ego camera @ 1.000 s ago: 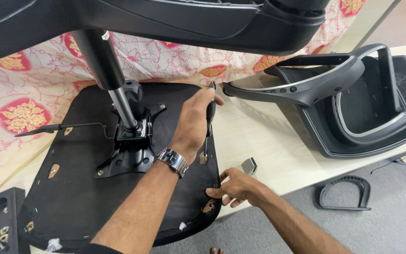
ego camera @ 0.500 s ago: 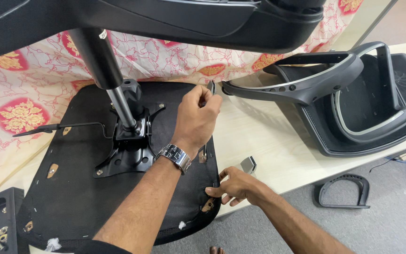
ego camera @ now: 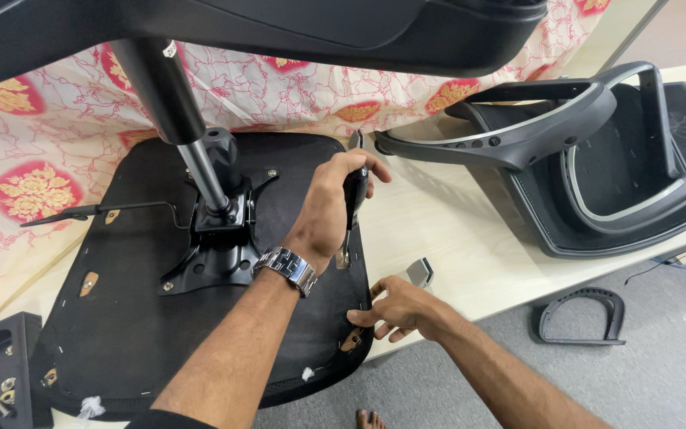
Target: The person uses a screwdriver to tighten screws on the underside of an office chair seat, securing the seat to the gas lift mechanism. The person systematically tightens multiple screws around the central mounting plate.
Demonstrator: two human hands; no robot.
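We are putting a screw into the upside-down chair seat [ego camera: 144,334] on the table [ego camera: 454,238]. Our left hand [ego camera: 331,208] has its fingers wrapped tight around the screwdriver [ego camera: 352,208], tip down near the seat's right edge. Our right hand [ego camera: 395,308] rests its fingers on that edge, loosely spread. Next, we think, the tip must sit straight in the screw.

Left hand [ego camera: 335,202] was raised off the seat [ego camera: 136,334] half a second ago with the screwdriver [ego camera: 352,199] near level, tip by the armrest; now it has dropped back, tool upright again, tip down at the seat's right edge as at a second ago. Right hand [ego camera: 395,308] barely shifted, fingers slightly more spread at the seat edge.
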